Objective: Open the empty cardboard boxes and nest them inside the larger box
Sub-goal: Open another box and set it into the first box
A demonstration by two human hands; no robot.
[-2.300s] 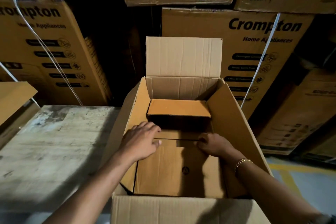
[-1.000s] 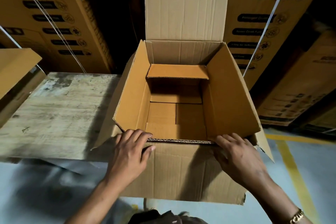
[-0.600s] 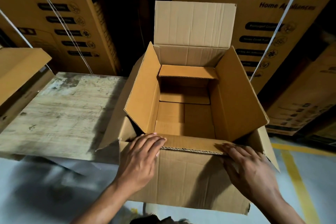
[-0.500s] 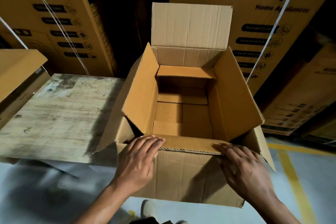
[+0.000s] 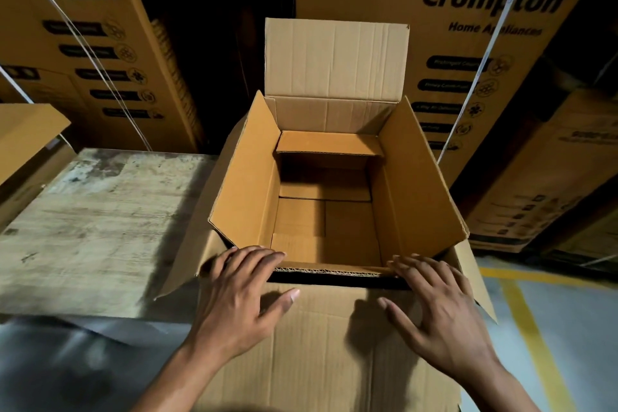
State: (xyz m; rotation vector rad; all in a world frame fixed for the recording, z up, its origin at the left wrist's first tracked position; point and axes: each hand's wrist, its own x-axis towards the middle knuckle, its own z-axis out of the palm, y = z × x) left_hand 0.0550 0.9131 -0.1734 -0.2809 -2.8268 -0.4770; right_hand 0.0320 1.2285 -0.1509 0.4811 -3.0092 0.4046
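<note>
A large plain cardboard box point(image 5: 334, 361) stands open in front of me with its far flap point(image 5: 336, 58) upright. Nested inside it sits a smaller orange-brown box point(image 5: 416, 191), open at the top, its side flaps raised and its bottom bare. My left hand point(image 5: 239, 294) lies flat with spread fingers on the large box's near flap, fingertips at the inner box's near edge. My right hand point(image 5: 438, 308) rests the same way on the right side. Neither hand grips anything.
A worn wooden surface point(image 5: 97, 227) lies to the left, with another cardboard flap point(image 5: 23, 134) above its left end. Stacked printed appliance cartons point(image 5: 468, 53) wall off the back and right. Grey floor with a yellow line point(image 5: 531, 334) shows at the right.
Both hands have slid off the inner box's near flap onto the large box's near flap, which now lies flatter toward me. A dark gap shows between the two boxes.
</note>
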